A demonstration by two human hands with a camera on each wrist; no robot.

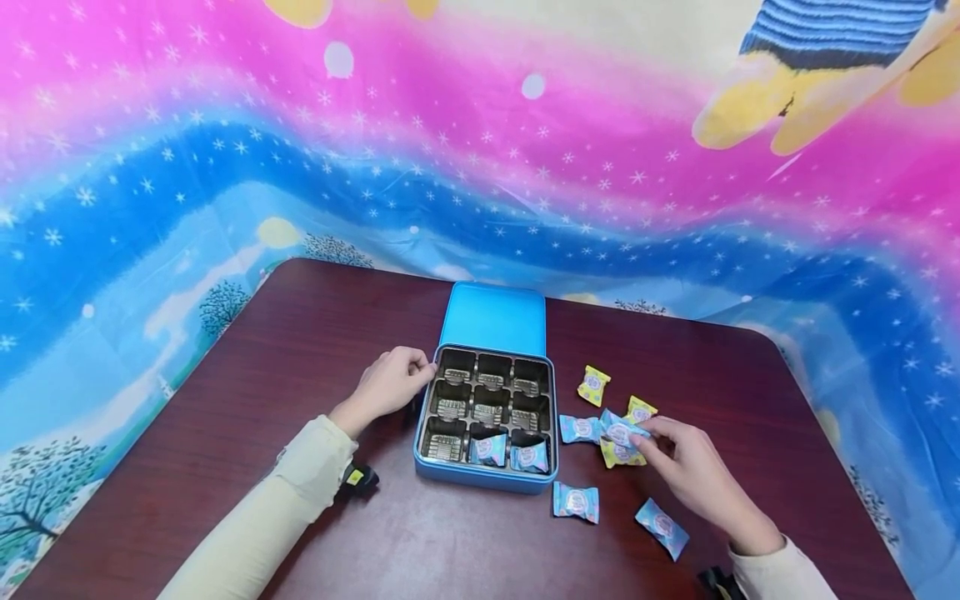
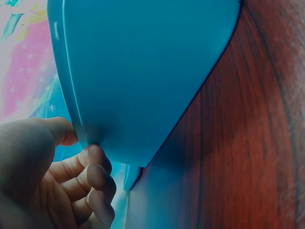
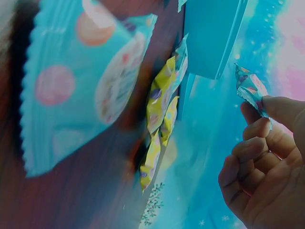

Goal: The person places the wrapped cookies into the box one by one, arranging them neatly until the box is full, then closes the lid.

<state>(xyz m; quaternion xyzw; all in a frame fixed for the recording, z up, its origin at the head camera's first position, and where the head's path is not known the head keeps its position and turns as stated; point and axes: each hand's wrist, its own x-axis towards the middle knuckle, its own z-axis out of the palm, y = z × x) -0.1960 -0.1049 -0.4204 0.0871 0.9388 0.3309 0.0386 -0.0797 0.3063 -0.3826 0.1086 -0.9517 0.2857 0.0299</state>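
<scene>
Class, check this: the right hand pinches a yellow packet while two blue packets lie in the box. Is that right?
The colour is wrong: the right hand pinches a blue packet, as the right wrist view shows; two blue packets lie in the box.

The tin (image 1: 480, 478) stands on the surface (image 1: 450, 550), its lid (image 1: 495, 317) behind, with sweets (image 1: 488, 450) in the front row's middle and right compartments. Loose sweets (image 1: 576, 503) lie right of the tin; the left hand (image 1: 386, 383) is at its left side, the right hand (image 1: 697, 468) holding another sweet (image 1: 617, 426) above the surface.
</scene>
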